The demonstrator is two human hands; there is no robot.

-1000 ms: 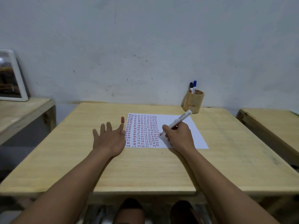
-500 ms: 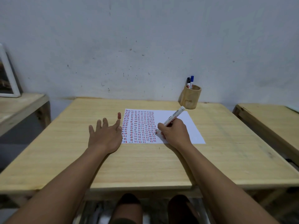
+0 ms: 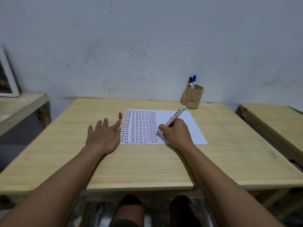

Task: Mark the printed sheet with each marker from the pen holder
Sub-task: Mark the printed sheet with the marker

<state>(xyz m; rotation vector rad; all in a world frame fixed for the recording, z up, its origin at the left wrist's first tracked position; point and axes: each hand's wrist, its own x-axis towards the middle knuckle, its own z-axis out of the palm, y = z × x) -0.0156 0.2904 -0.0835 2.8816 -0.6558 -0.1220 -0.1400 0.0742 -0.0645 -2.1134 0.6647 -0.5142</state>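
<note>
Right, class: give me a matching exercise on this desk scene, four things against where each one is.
Things:
1. red cap
2. white marker
3. blue-capped marker
4. left hand

Places:
A. standing in the pen holder
B. gripped in the right hand
C. flat on the table, left of the sheet
D. lying on the table beyond the left hand's fingertips

Pairs: 1-D, 2-B, 3-A, 4-C

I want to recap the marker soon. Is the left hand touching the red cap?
Apart. The head view shows a strip of bare table between the left hand and the red cap, beyond the index fingertip.
</note>
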